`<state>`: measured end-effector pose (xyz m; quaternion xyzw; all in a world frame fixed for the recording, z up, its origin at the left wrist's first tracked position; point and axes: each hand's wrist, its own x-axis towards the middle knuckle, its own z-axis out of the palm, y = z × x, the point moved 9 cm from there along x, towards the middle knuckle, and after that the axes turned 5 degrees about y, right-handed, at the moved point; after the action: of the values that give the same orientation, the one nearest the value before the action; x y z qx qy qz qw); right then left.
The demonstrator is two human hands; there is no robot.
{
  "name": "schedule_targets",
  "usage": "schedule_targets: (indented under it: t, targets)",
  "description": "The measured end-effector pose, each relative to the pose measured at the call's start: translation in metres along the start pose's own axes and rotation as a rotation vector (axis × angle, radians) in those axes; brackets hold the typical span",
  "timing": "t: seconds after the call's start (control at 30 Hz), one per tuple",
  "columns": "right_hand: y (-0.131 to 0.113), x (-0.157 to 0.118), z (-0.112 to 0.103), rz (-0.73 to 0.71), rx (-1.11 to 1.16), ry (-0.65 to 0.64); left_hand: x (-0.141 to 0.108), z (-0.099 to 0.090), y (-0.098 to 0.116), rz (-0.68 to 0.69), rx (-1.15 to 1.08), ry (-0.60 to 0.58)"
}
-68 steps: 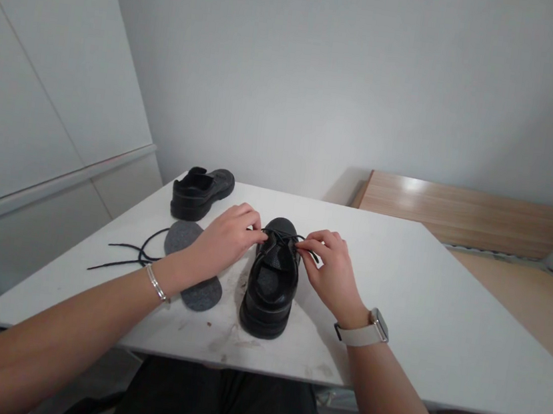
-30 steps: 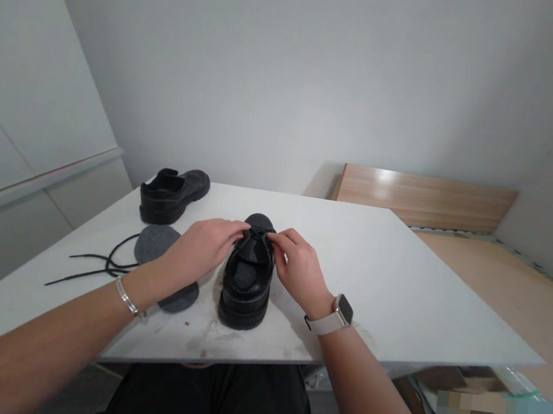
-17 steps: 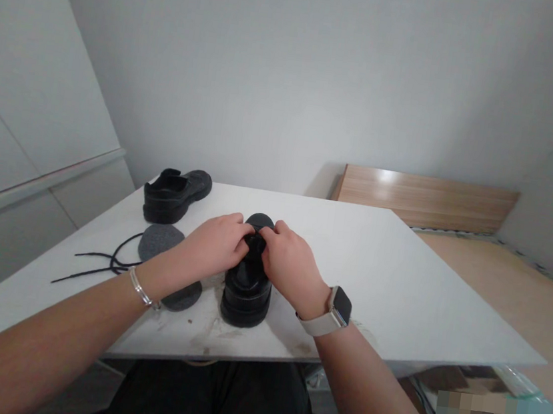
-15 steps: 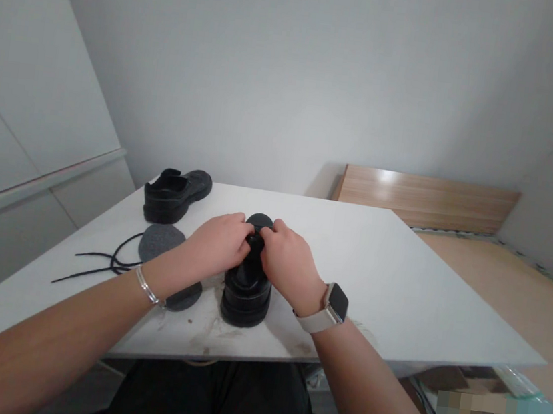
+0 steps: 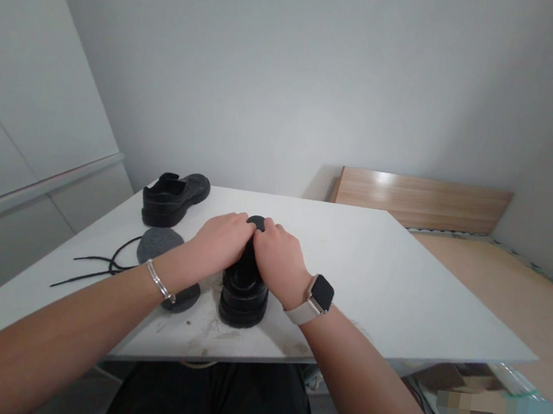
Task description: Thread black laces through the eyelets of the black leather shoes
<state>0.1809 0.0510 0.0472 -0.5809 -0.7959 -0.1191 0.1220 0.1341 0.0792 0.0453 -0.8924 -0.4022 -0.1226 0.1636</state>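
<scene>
A black shoe (image 5: 243, 307) stands on the white table with its heel toward me. My left hand (image 5: 226, 242) is closed on its left side near the front, and my right hand (image 5: 281, 258) is closed on the right side. Both thumbs meet over the lace area, where the fingertips are partly hidden. Under my left forearm lies a grey insole (image 5: 158, 243), its middle covered by the arm. A black shoelace (image 5: 91, 274) lies loose to the left of the insole.
A second black shoe (image 5: 163, 208) sits at the table's far left. Dirt smudges mark the white table (image 5: 339, 268) near its front edge. Beyond the right edge are a wooden headboard (image 5: 418, 201) and a beige bed base (image 5: 480, 272). A wall stands behind.
My hands have drawn closer together over the front of the shoe, the right one shifting left. The shoe stays in place on the table, and the view has moved slightly.
</scene>
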Motion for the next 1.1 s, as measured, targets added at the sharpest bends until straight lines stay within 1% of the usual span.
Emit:
schedule_targets:
  t: [0.07,0.1,0.17,0.23,0.3,0.37,0.4,0.47,0.53,0.6,0.67,0.77,0.83,0.93,1.03,1.1]
  targets:
    - [0.004,0.0,-0.003,-0.005,0.07,0.089,0.0,-0.009,-0.001,-0.016,-0.004,0.063]
    - [0.008,0.001,-0.007,0.001,0.137,0.149,0.0,-0.017,-0.003,-0.025,-0.022,0.103]
    - [0.018,0.002,-0.02,0.03,0.335,0.294,0.001,-0.04,-0.008,-0.045,-0.113,0.216]
    - [0.03,0.002,-0.039,0.057,0.581,0.477,0.0,-0.073,-0.018,-0.088,-0.298,0.381]
    - [0.041,0.001,-0.06,0.048,0.826,0.653,-0.005,-0.105,-0.033,-0.161,-0.534,0.573]
    - [0.047,0.002,-0.078,0.009,1.03,0.782,-0.012,-0.127,-0.045,-0.216,-0.733,0.739]
    - [0.047,0.003,-0.084,-0.022,1.105,0.818,-0.014,-0.133,-0.048,-0.223,-0.816,0.786]
    - [0.043,0.005,-0.091,-0.096,1.204,0.837,-0.013,-0.133,-0.047,-0.206,-0.96,0.796]
    - [0.037,0.007,-0.094,-0.151,1.24,0.83,-0.01,-0.126,-0.043,-0.185,-1.076,0.765]
    - [0.035,0.005,-0.097,-0.165,1.207,0.855,-0.009,-0.119,-0.04,-0.182,-1.141,0.756]
    - [0.036,0.0,-0.102,-0.159,1.127,0.916,-0.009,-0.114,-0.04,-0.189,-1.189,0.758]
    - [0.039,-0.004,-0.106,-0.159,1.056,0.949,-0.005,-0.103,-0.041,-0.211,-1.288,0.681]
    - [0.041,-0.002,-0.104,-0.155,1.077,0.924,-0.001,-0.095,-0.041,-0.211,-1.358,0.602]
    - [0.042,0.004,-0.093,-0.154,1.224,0.833,0.003,-0.086,-0.042,-0.18,-1.428,0.513]
    - [0.037,0.01,-0.08,-0.151,1.403,0.722,0.001,-0.082,-0.045,-0.164,-1.428,0.482]
    - [0.035,0.012,-0.074,-0.138,1.461,0.68,-0.002,-0.082,-0.048,-0.172,-1.418,0.488]
